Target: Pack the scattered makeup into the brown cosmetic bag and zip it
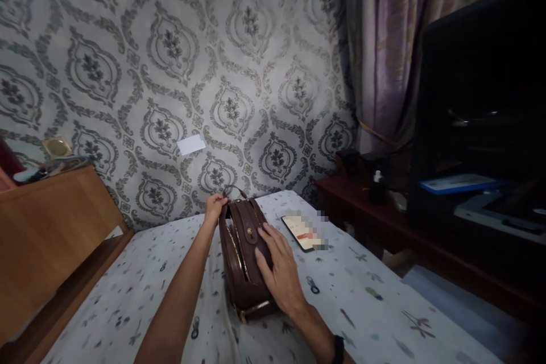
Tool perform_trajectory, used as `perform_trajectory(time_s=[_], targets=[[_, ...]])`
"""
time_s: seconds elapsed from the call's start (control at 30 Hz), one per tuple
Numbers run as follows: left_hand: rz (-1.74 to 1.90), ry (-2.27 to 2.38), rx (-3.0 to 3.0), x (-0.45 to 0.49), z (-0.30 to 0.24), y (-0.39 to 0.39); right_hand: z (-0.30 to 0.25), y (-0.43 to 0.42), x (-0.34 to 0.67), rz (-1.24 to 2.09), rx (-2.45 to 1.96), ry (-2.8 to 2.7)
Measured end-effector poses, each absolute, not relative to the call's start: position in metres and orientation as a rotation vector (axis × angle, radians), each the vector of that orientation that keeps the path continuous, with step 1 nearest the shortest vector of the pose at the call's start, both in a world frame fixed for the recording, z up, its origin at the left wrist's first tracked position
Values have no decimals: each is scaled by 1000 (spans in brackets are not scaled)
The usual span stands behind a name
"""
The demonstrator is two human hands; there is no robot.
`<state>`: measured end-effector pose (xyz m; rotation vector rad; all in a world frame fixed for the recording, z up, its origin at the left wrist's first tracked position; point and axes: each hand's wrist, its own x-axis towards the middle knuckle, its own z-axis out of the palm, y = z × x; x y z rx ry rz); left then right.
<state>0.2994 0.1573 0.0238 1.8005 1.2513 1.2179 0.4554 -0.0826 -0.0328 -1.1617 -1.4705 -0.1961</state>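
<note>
A dark brown leather handbag (245, 244) with gold zips and a thin top handle (234, 187) lies on the patterned bedsheet. At the bag's far left corner, the fingers of my left hand (214, 206) are pinched on its edge; whether a zip pull is between them is hidden. My right hand (279, 264) rests on the bag's right side, its fingers stretched out and apart, holding nothing. A zip along the left of the bag's upper face is partly open, with a dark gap at the far end. A phone (301, 233) with a lit screen lies right of the bag.
A wooden headboard (55, 239) stands at the left with small items on top. On the right, a dark red table (341, 196) carries a small bottle (377, 186) and a blue-edged flat item (460, 183). Patterned wallpaper and a purple curtain (390, 57) are behind.
</note>
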Motion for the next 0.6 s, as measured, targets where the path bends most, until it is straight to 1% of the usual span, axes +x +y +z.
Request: perform_trajectory(time_s=[0.33, 0.6], targets=[[1384, 1080, 1703, 300, 27, 129, -33, -83, 455, -187, -1156, -1469], [1292, 1117, 1818, 307, 40, 128, -33, -84, 456, -196, -1172, -1495]])
